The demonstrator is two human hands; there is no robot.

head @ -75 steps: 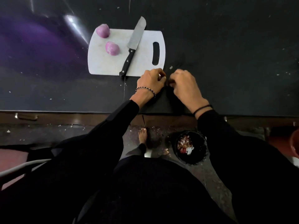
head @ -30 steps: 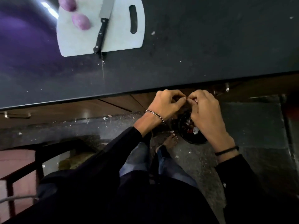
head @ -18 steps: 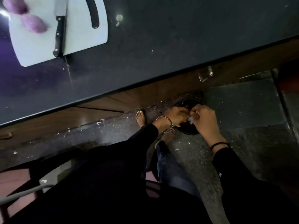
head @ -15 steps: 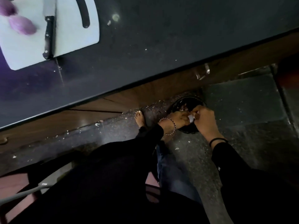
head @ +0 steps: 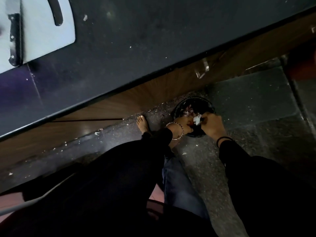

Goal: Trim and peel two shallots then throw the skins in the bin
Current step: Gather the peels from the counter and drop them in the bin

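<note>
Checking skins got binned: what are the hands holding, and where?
The left hand and right hand pinch a pale skin scrap from opposite sides, above the bin.

My left hand [head: 185,124] and right hand [head: 212,124] crowd the near half of the bin [head: 181,106], with skins [head: 196,119] pinched between them. Only the far part of its mouth lies uncovered. Just behind the bin rises the wooden cabinet front [head: 153,93]. A metal handle [head: 202,70] sticks out higher up, and the table [head: 153,40] edge runs above that. My bare foot [head: 142,124] stands near the bin on the left, and my leg [head: 181,185] fills the space under my left wrist. To the right, the floor [head: 253,100] gives open room. On the table, the cutting board [head: 42,23] and knife [head: 15,40] take the far left corner.
</note>
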